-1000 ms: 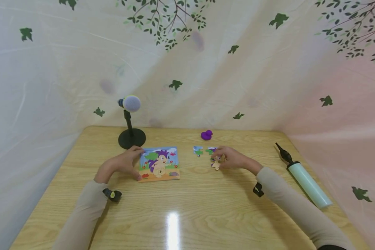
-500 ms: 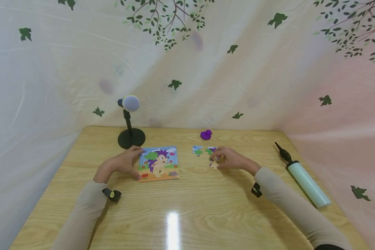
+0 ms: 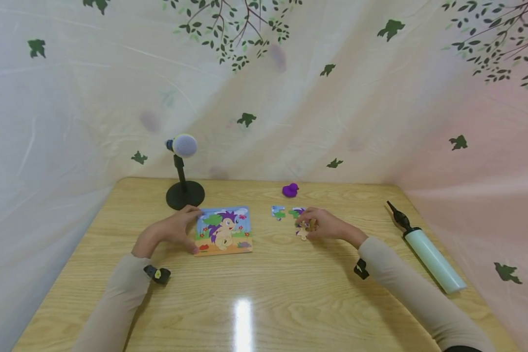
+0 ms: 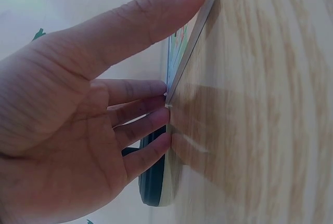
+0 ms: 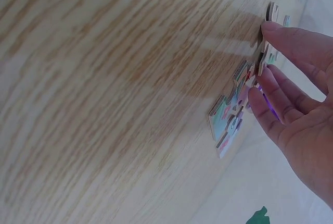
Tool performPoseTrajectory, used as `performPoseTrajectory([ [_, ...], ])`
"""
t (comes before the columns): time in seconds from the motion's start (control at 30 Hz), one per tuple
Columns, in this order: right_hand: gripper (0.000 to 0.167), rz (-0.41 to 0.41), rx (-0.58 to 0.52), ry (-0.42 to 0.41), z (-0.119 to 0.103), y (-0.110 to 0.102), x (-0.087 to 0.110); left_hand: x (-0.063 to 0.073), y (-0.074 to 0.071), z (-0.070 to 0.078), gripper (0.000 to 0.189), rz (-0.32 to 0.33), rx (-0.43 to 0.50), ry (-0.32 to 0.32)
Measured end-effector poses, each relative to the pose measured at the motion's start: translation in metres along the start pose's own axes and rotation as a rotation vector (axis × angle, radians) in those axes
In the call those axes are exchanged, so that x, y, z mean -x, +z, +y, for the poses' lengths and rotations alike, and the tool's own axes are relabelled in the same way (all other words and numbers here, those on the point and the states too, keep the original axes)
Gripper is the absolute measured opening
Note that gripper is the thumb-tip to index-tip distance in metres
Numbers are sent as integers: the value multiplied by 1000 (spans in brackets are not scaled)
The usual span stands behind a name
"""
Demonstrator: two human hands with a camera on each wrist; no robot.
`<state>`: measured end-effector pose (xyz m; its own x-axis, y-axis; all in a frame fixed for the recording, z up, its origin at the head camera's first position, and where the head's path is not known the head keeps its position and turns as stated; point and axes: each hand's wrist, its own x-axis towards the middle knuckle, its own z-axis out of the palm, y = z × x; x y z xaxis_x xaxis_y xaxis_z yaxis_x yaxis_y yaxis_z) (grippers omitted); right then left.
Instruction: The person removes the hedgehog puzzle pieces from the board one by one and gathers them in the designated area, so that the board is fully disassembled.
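My left hand [image 3: 176, 230] rests at the left side of a hedgehog jigsaw puzzle [image 3: 226, 232]. In the left wrist view its thumb lies on the near corner, while straight fingers [image 4: 140, 125] touch the far edge and tabletop. Over several loose pieces, my right hand [image 3: 323, 224] pinches a beige-and-purple puzzle piece [image 3: 302, 233] between thumb and fingers. A blue-and-green piece [image 3: 278, 211] lies apart between the puzzle and that hand, and a purple-and-green piece [image 3: 297, 212] is beside the fingertips. More pieces [image 5: 223, 120] show under the hand in the right wrist view, partly covered by its fingers.
A purple rubber duck [image 3: 290, 190] sits behind the pieces. The microphone on a black stand [image 3: 185, 193] stands behind the puzzle's left end. Along the right table edge lies a mint hand pump [image 3: 435, 261]. A leaf-patterned cloth [image 3: 246, 146] hangs behind the wooden table [image 3: 193, 308].
Both hands stay almost in place. The right fingers shift slightly over the beige piece, which keeps nearly the same position.
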<state>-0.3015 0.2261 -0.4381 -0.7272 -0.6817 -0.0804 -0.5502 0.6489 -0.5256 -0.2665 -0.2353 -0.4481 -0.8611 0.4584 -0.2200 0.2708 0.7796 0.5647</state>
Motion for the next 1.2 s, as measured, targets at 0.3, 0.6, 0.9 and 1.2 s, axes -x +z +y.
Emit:
performPoseTrajectory([
  [0.3,43,2,10,-13,0,0,0,0,1,-2,110,7,4,15],
  [0.6,41,0,5,-17,1,0,-1,0,0,-1,110,8,1,17],
  [0.9,41,-5,15,-8,0,0,-2,0,0,-2,110,8,6,16],
  [1.2,41,10,-19,-26,-6,0,-9,0,0,-1,110,8,-4,17],
])
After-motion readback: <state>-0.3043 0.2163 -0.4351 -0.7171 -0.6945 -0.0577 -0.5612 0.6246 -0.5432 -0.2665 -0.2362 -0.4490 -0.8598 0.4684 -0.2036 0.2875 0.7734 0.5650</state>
